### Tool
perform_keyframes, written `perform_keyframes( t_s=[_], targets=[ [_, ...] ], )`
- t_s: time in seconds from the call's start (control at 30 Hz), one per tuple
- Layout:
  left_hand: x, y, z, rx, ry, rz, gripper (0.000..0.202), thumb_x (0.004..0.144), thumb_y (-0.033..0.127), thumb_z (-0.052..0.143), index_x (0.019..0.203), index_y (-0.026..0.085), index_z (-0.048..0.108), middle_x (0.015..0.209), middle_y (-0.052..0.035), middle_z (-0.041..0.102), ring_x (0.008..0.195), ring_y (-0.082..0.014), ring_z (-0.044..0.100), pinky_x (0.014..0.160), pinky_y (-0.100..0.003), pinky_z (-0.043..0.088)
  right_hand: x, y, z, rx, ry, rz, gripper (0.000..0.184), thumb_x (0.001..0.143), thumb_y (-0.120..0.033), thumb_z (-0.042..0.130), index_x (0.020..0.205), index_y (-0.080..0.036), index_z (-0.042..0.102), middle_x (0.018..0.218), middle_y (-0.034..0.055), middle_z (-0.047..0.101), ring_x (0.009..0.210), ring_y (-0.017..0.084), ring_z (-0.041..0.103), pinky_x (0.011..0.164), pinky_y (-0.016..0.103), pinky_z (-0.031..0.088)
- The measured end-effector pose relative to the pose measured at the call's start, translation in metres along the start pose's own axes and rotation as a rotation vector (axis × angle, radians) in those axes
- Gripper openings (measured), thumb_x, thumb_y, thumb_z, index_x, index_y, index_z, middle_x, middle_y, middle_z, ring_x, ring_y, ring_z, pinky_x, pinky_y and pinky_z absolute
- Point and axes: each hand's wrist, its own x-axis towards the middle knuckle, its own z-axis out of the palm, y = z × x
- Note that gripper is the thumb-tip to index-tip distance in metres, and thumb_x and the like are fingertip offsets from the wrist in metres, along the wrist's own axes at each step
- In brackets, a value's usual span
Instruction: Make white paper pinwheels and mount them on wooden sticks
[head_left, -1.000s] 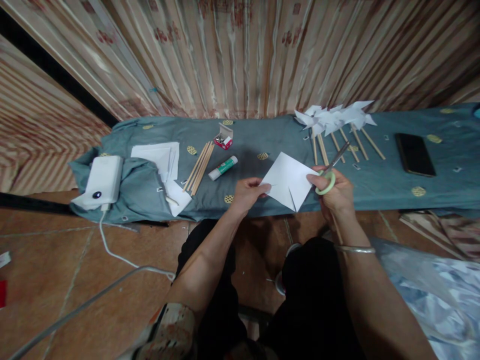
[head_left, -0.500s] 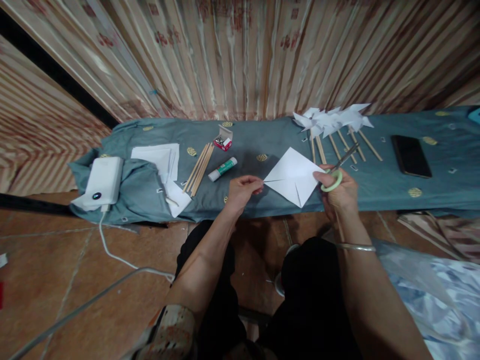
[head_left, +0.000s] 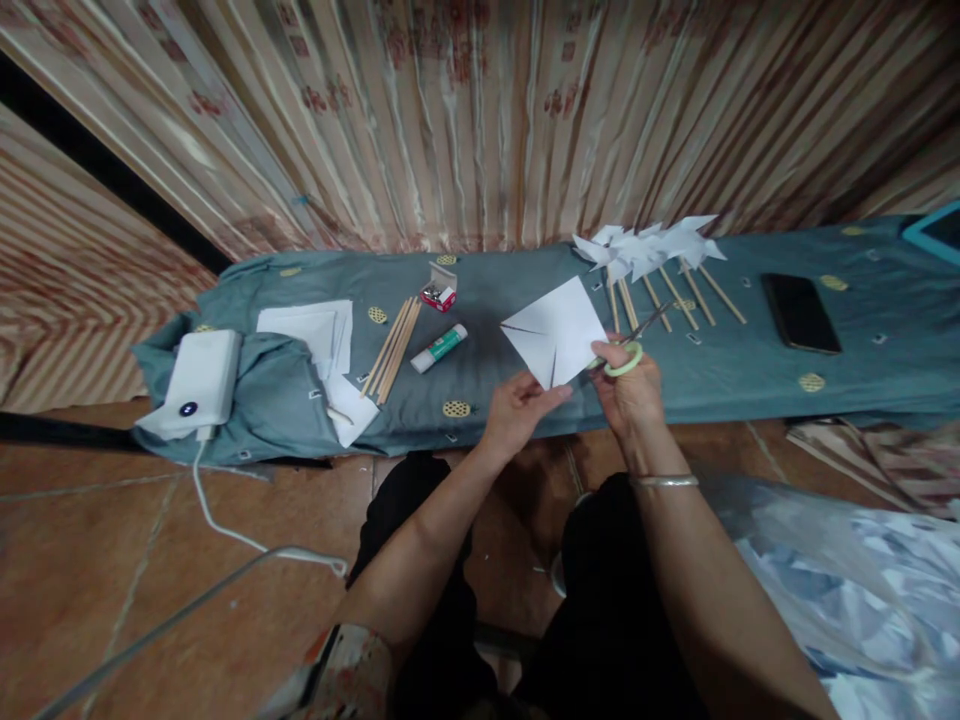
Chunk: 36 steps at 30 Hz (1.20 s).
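A square white sheet of paper [head_left: 559,325] is held up with one corner towards me. Two slits run inward from its left and near corners. My right hand [head_left: 631,390] pinches its right corner. Looped in that same hand is a pair of scissors [head_left: 624,358] with pale green handles, blades pointing up and to the right. At the near corner of the sheet, my left hand [head_left: 519,410] has its thumb and fingers closed on the paper edge.
White paper pinwheels [head_left: 645,248] on wooden sticks lie at the back right, beside a black phone [head_left: 801,312]. Left of the sheet are a glue stick [head_left: 439,349], wooden sticks [head_left: 391,352], a small red box of pins [head_left: 439,290], stacked paper [head_left: 307,325] and a white power bank [head_left: 202,378].
My left hand has let go of the left corner and moved right to the near corner. The sheet, scissors and right hand have shifted left in view.
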Motion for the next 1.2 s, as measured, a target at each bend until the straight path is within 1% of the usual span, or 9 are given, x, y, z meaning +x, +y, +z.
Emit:
perform_keyframes(
  t_s=[0.17, 0.47, 0.57, 0.67, 0.73, 0.8, 1.0, 1.1, 1.2],
  targets=[
    [0.004, 0.0, -0.002, -0.075, 0.147, 0.006, 0.032, 0.058, 0.042, 0.081, 0.074, 0.015, 0.074, 0.066, -0.001, 0.068, 0.06, -0.011, 0.054, 0.061, -0.025, 0.042, -0.004, 0.01, 0.012, 0.003, -0.028, 0.006, 0.027, 0.046, -0.014, 0.077, 0.069, -0.019, 0.064, 0.058, -0.0074, 0.063, 0.049, 0.006, 0.055, 0.047, 0.018, 0.045],
    [0.015, 0.027, -0.029, -0.205, 0.321, -0.02, 0.028, 0.051, 0.033, 0.084, 0.068, 0.014, 0.071, 0.066, -0.0004, 0.068, 0.058, -0.0089, 0.056, 0.059, -0.022, 0.044, -0.014, 0.022, 0.016, -0.124, -0.145, 0.035, 0.032, 0.049, -0.023, 0.082, 0.076, -0.019, 0.065, 0.057, -0.0078, 0.062, 0.048, 0.006, 0.055, 0.051, 0.019, 0.044],
    [0.014, 0.034, -0.032, -0.271, 0.33, -0.029, 0.032, 0.05, 0.034, 0.085, 0.07, 0.013, 0.07, 0.066, -0.0004, 0.067, 0.056, -0.0076, 0.054, 0.059, -0.022, 0.043, -0.023, 0.028, 0.02, -0.148, -0.179, 0.089, 0.038, 0.046, -0.025, 0.085, 0.076, -0.019, 0.063, 0.055, -0.0086, 0.061, 0.048, 0.007, 0.055, 0.051, 0.02, 0.042],
    [0.013, 0.033, -0.029, -0.323, 0.282, -0.018, 0.037, 0.055, 0.042, 0.083, 0.074, 0.013, 0.07, 0.074, -0.0034, 0.07, 0.064, -0.0115, 0.061, 0.065, -0.025, 0.047, -0.03, 0.035, 0.025, -0.168, -0.215, 0.114, 0.041, 0.046, -0.03, 0.086, 0.077, -0.02, 0.061, 0.054, -0.0089, 0.06, 0.048, 0.008, 0.054, 0.051, 0.021, 0.04],
    [0.013, 0.028, -0.026, -0.286, 0.243, 0.014, 0.037, 0.057, 0.045, 0.082, 0.071, 0.012, 0.069, 0.077, -0.0054, 0.071, 0.073, -0.0153, 0.064, 0.071, -0.027, 0.049, -0.033, 0.039, 0.028, -0.179, -0.242, 0.106, 0.041, 0.048, -0.033, 0.086, 0.077, -0.019, 0.061, 0.053, -0.0088, 0.059, 0.048, 0.008, 0.053, 0.052, 0.022, 0.04],
    [0.015, 0.022, -0.024, -0.223, 0.253, 0.05, 0.036, 0.057, 0.043, 0.082, 0.069, 0.012, 0.069, 0.077, -0.006, 0.071, 0.076, -0.017, 0.065, 0.074, -0.028, 0.05, -0.035, 0.041, 0.031, -0.182, -0.26, 0.1, 0.041, 0.049, -0.036, 0.086, 0.076, -0.019, 0.061, 0.052, -0.0085, 0.058, 0.048, 0.009, 0.052, 0.053, 0.023, 0.04],
    [0.021, 0.018, -0.029, -0.206, 0.359, 0.068, 0.034, 0.057, 0.034, 0.082, 0.081, 0.013, 0.07, 0.079, -0.0044, 0.072, 0.067, -0.0139, 0.062, 0.063, -0.025, 0.048, -0.04, 0.041, 0.034, -0.226, -0.318, 0.15, 0.044, 0.043, -0.04, 0.089, 0.072, -0.02, 0.062, 0.057, -0.0053, 0.064, 0.048, 0.01, 0.052, 0.054, 0.025, 0.042],
    [0.022, 0.02, -0.034, -0.176, 0.365, 0.079, 0.03, 0.057, 0.03, 0.081, 0.079, 0.013, 0.07, 0.076, -0.0031, 0.07, 0.064, -0.013, 0.06, 0.06, -0.024, 0.046, -0.044, 0.036, 0.03, -0.281, -0.417, 0.176, 0.042, 0.047, -0.044, 0.088, 0.066, -0.02, 0.061, 0.059, -0.0022, 0.066, 0.05, 0.011, 0.054, 0.054, 0.025, 0.042],
    [0.023, 0.022, -0.039, -0.139, 0.39, 0.089, 0.027, 0.057, 0.029, 0.08, 0.075, 0.013, 0.068, 0.071, -0.002, 0.068, 0.062, -0.0115, 0.058, 0.057, -0.023, 0.044, -0.048, 0.03, 0.024, -0.33, -0.477, 0.22, 0.044, 0.052, -0.052, 0.085, 0.07, -0.019, 0.062, 0.059, -0.0005, 0.067, 0.051, 0.011, 0.056, 0.055, 0.025, 0.043]
  ],
)
